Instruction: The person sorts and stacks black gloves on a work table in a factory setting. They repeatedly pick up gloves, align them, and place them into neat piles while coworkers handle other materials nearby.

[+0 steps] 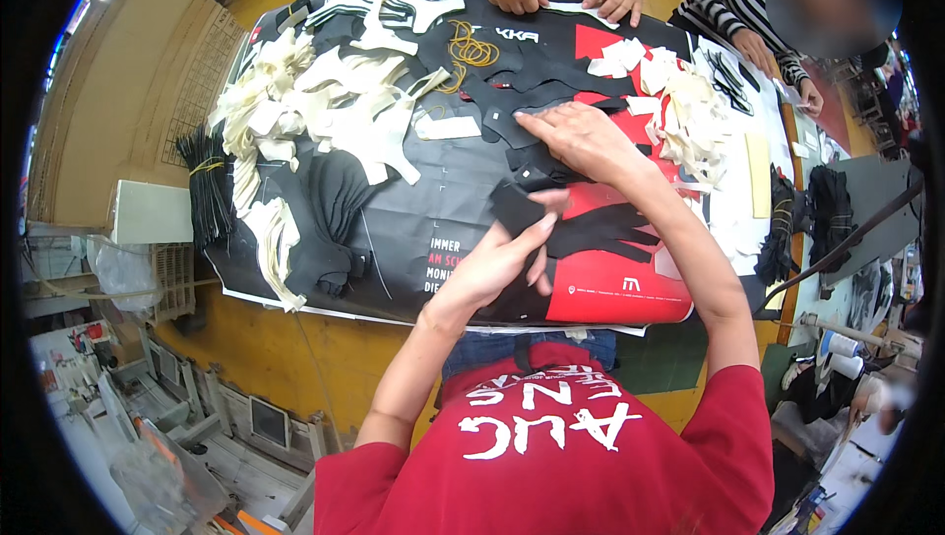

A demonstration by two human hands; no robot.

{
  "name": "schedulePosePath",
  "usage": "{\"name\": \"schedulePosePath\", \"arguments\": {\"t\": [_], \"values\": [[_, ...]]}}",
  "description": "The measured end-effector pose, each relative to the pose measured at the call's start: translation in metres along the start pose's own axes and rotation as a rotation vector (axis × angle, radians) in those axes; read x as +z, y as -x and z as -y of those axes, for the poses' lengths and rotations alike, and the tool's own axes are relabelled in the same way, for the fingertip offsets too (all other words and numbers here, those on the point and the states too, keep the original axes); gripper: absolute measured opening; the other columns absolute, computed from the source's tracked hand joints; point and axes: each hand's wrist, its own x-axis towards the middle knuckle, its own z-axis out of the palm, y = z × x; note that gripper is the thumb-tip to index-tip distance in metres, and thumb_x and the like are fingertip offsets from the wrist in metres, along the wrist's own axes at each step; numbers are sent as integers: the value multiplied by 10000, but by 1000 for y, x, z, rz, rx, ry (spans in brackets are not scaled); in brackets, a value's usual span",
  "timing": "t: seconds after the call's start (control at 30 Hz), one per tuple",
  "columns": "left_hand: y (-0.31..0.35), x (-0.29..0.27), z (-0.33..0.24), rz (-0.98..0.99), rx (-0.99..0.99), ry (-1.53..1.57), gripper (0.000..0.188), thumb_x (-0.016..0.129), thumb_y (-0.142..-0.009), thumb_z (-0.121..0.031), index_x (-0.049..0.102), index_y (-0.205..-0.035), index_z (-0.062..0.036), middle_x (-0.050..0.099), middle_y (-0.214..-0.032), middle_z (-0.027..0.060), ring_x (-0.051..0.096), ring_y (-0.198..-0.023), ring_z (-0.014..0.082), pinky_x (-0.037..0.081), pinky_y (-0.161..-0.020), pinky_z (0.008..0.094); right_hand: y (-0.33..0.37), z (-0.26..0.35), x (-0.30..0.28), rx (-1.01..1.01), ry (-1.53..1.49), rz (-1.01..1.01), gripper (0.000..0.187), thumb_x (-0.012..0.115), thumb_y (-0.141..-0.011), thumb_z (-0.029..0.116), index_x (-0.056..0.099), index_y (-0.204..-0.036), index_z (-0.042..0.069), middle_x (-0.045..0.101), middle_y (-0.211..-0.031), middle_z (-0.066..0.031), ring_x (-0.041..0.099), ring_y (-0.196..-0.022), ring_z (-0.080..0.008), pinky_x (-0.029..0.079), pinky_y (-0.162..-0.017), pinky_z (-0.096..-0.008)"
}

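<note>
Pinching black fabric cutouts (514,208) between the thumb and blurred, slightly spread fingers of the left hand (500,259), above the near half of the printed table cover (404,210). Touching a tagged black cutout (502,129) farther forward with the right hand (581,136), pressing its fingers nearly together but leaving unclear any pinch there. Working between cream fabric cutouts (369,131) on the left and smaller cream pieces (689,122) on the right, facing coiled yellow cord (472,51).
</note>
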Motion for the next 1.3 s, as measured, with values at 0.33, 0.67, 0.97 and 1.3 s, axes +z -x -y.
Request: {"name": "schedulePosePath", "arguments": {"t": [0.33,0.67,0.97,1.3], "values": [[-46,-14,9,-215,65,-22,457,480,-1030,-183,377,-1439,-5,431,-1468,111,427,-524,63,616,-595,334,-3,-23,1,81,-365,37,439,644,-904,196,559,-1290,6,642,-989,-154,627,-975,-303,493,-856,-408],[-40,-20,7,-212,51,-46,441,478,-1028,-189,402,-1413,11,510,-1379,131,429,-516,60,613,-573,343,8,-18,19,-196,150,20,258,554,-851,140,630,-1066,20,642,-916,-90,637,-890,-240,495,-832,-334],[-39,-36,0,-121,77,195,547,469,-1028,-302,327,-1448,20,447,-1463,184,392,-533,68,612,-630,337,-5,-34,-33,763,-1318,-629,310,407,-1068,276,560,-1165,25,687,-905,-46,669,-833,-120,521,-752,-268],[24,-17,10,-45,520,340,933,739,-786,-563,358,-1453,-35,485,-1215,46,550,-972,139,474,-770,272,29,126,-81,561,-1457,-75,206,578,-997,169,607,-1105,-5,606,-768,-22,602,-653,-87,494,-580,-254]]}}
